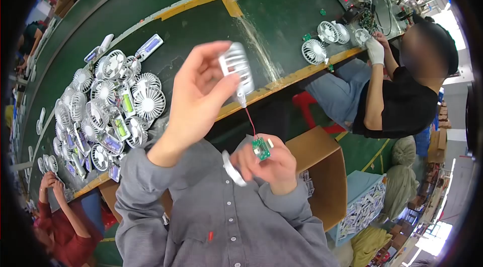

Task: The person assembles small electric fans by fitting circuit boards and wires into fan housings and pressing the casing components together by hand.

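Head view, left hand: At 10 o'clock from the frame's centre, a person's left hand (193, 103) gripped a white slatted part (238, 68) between thumb and fingers
Slatted part: It stood tilted at 12 o'clock, a red wire (252, 122) running from its lower end
Right hand: At 5 o'clock, the right hand (277, 165) held a green circuit board (261, 149), near the wire's lower end, with its fingers partly curled
Curved piece: A white curved piece (233, 169) showed by the right fingertips, its contact with them unclear
Fan pile: White fans (150, 103) lay heaped at 9 o'clock on the green workbench (201, 28)
Co-worker: Toward 3 o'clock, a person in a black top (400, 98) worked with a gloved hand (375, 51) near a fan
Floor: An open cardboard box (329, 179) stood at 4 o'clock
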